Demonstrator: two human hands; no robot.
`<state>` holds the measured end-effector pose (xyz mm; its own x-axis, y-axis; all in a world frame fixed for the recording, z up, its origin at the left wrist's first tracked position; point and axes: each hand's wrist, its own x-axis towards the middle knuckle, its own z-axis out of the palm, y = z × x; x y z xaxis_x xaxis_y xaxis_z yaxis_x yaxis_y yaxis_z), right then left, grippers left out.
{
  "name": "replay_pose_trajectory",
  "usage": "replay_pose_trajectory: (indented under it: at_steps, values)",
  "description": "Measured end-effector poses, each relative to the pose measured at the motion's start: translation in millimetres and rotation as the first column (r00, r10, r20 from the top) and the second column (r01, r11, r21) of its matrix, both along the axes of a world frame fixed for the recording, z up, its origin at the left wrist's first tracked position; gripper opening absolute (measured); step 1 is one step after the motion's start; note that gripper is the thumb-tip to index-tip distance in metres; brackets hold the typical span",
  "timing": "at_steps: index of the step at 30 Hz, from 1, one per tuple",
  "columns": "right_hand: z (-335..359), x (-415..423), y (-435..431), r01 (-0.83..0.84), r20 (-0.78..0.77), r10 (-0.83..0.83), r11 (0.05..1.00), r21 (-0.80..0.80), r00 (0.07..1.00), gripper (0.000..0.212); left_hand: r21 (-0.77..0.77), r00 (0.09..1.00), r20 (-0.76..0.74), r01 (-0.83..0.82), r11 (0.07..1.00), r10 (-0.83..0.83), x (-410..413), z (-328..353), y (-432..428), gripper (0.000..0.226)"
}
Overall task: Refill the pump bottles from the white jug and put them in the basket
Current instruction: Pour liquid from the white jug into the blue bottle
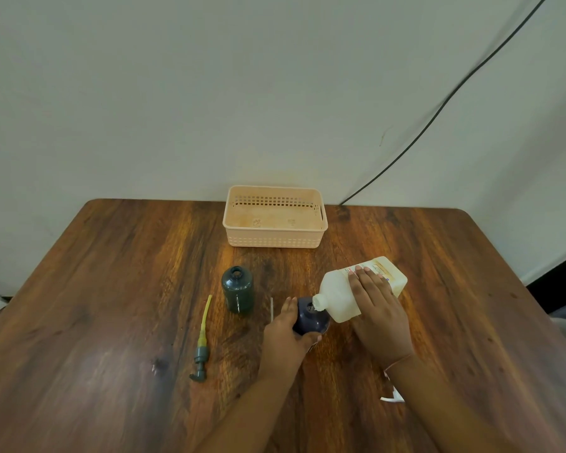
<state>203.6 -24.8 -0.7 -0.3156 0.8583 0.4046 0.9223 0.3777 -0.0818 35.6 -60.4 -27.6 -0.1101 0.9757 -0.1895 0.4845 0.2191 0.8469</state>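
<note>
My right hand (378,315) grips the white jug (340,294), tipped to the left with its spout over the mouth of a dark blue bottle (309,317). My left hand (285,335) wraps around that blue bottle from the left and holds it upright. A dark green bottle (238,294) stands open, without a pump, a little to the left. Its green pump head with a yellowish tube (201,341) lies flat on the table further left. The peach basket (275,238) sits empty at the table's far edge, near the wall.
A thin clear tube (271,309) lies between the two bottles. A white object (393,395) shows partly under my right forearm. A black cable (438,112) runs down the wall behind the wooden table (111,289).
</note>
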Motion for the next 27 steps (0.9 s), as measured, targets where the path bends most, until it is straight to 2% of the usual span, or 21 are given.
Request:
replay_pose_trajectory:
  at_steps: [27]
  values:
    - [-3.2, 1.1, 1.6, -0.003, 0.019, 0.002, 0.999, 0.052, 1.000, 0.073, -0.010, 0.999, 0.027, -0.020, 1.000, 0.021, 2.0, 4.0, -1.5, 0.081]
